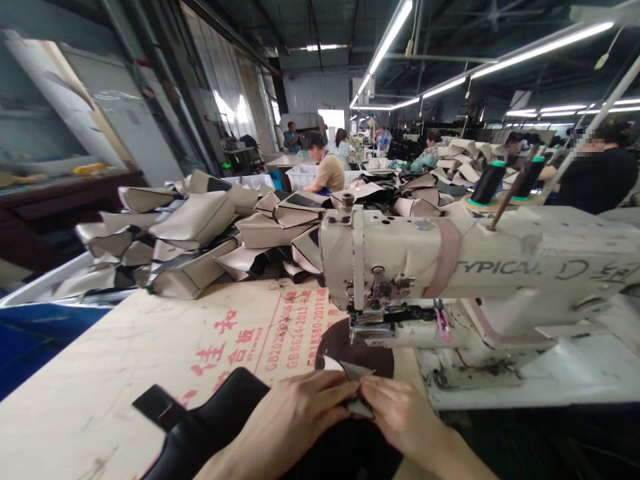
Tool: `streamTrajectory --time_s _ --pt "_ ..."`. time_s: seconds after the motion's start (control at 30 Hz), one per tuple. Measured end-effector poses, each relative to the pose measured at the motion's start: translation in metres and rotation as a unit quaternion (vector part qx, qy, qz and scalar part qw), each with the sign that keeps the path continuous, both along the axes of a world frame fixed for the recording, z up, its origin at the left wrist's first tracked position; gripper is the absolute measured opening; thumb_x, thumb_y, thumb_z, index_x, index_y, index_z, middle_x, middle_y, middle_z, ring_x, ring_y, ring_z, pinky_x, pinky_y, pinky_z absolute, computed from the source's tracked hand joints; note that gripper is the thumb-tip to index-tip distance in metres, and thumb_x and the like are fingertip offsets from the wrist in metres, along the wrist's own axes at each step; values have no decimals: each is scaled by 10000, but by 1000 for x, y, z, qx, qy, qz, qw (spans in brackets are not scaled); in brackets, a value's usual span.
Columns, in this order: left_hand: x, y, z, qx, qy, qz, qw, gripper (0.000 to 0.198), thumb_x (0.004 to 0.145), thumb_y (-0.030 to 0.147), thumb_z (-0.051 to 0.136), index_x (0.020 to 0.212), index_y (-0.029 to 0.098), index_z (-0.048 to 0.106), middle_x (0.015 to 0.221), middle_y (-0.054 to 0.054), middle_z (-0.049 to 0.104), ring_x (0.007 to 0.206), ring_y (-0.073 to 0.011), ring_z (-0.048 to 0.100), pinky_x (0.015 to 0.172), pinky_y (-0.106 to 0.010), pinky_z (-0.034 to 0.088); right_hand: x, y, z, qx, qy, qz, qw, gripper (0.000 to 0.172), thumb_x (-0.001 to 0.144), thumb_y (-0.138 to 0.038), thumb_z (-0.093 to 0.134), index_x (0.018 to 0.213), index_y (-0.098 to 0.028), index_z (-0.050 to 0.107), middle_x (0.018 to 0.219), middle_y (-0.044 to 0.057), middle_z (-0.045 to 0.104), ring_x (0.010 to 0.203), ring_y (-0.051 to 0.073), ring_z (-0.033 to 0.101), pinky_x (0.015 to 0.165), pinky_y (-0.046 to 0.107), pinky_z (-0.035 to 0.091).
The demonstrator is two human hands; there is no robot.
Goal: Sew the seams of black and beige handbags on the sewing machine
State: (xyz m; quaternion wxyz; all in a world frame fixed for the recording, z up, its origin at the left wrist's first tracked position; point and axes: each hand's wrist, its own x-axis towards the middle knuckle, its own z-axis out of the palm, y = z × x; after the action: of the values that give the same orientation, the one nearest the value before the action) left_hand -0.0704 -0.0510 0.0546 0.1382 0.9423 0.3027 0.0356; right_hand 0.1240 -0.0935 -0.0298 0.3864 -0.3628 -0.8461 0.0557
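Note:
My left hand [295, 413] and my right hand [405, 413] meet near the table's front edge, fingers pinched on a small grey and white piece [350, 370]. Under and beside them lies a black leather-like piece [220, 413] with a flat black tab [159, 407] at its left end. The part of it beneath my hands is dark and hard to make out. Just beyond my fingertips stands the head of a sewing machine [345, 267], with a dark brown round patch [385, 360] on the table below its needle area.
A plywood table [125, 360] with red print spreads to the left. Beige and black bag pieces [193, 220] are heaped behind it. Black thread spools [487, 183] stand on the machine. Several people sit farther back, one in a tan shirt [330, 172]. A blue-lined bin [40, 340] is at left.

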Motion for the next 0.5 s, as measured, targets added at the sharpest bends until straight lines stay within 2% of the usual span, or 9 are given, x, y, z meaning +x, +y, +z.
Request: streamTrajectory --time_s 0.07,0.13,0.2,0.3,0.37,0.4,0.47,0.5 --pt "4 0 -3 8 1 14 1000 254 875 402 446 1013 267 611 914 -1 652 798 -154 622 682 -231 477 -1 3 6 -30 -21 7 999 290 927 -142 267 1020 -97 538 942 100 620 870 179 593 749 280 504" --pt "7 1 -11 24 0 33 999 247 871 388 456 863 206 622 792 -13 631 724 -157 606 628 -236 462 -3 6 11 -76 -28 11 997 216 932 -230 359 951 -130 550 875 61 624 802 166 596 706 271 501" --pt "7 3 -20 37 -14 42 998 246 886 348 434 803 183 597 752 -16 616 696 -155 591 615 -245 449 -5 8 14 -99 -14 -4 995 190 899 -320 473 953 -156 551 881 34 631 813 163 596 776 291 485" --pt "5 6 -27 34 -51 42 997 234 897 321 416 784 192 575 732 1 601 673 -137 571 614 -239 430 -7 6 14 -98 32 -71 992 307 835 -365 580 1069 -174 523 1017 46 609 942 188 563 914 351 413" --pt "5 7 -27 25 -67 51 996 230 896 329 420 783 199 573 731 8 594 678 -131 562 622 -235 418 -7 3 14 -119 78 -113 983 314 809 -355 617 1048 -173 526 1003 53 591 936 187 543 844 322 433" --pt "5 8 -26 19 -71 57 996 232 895 335 421 788 200 575 736 7 592 687 -130 559 629 -234 413 -7 2 14 -137 100 -117 978 263 810 -341 618 997 -174 539 957 46 586 903 175 539 787 295 440" --pt "7 8 -23 6 -75 69 995 246 895 349 417 791 196 579 746 2 587 705 -132 553 646 -236 404 -6 2 14 -169 127 -93 973 138 837 -306 588 865 -175 554 860 25 574 830 146 527 711 255 426" --pt "8 8 -22 -4 -78 75 994 263 896 355 411 775 191 577 741 0 580 703 -130 547 648 -235 398 -5 4 15 -178 131 -72 973 127 851 -291 569 808 -172 553 827 18 570 808 135 520 701 247 416"
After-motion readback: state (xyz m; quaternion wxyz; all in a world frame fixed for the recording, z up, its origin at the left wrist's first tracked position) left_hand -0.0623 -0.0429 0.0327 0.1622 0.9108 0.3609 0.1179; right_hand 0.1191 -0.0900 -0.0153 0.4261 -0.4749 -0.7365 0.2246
